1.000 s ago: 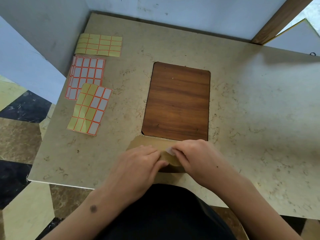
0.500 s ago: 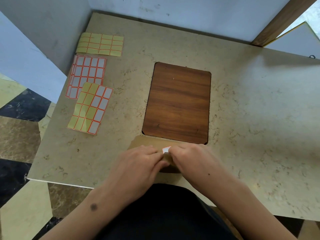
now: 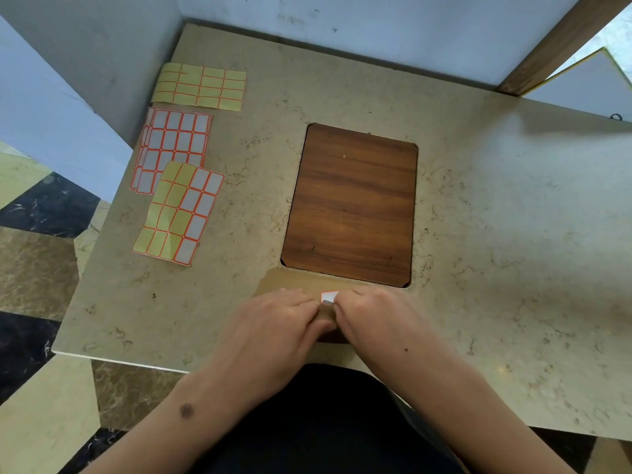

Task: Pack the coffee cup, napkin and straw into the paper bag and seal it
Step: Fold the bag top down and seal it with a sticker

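Head view: sealing the paper bag [image 3: 290, 282] with a sticker [image 3: 329, 297].
Left hand [image 3: 273, 323] and right hand [image 3: 372, 319] press curled fingers onto the folded bag at the near table [image 3: 496, 234] edge, pinning its flap so the label bonds; contents hidden.

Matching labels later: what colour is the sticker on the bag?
White with an orange-red border, in the head view: sticker between both hands.
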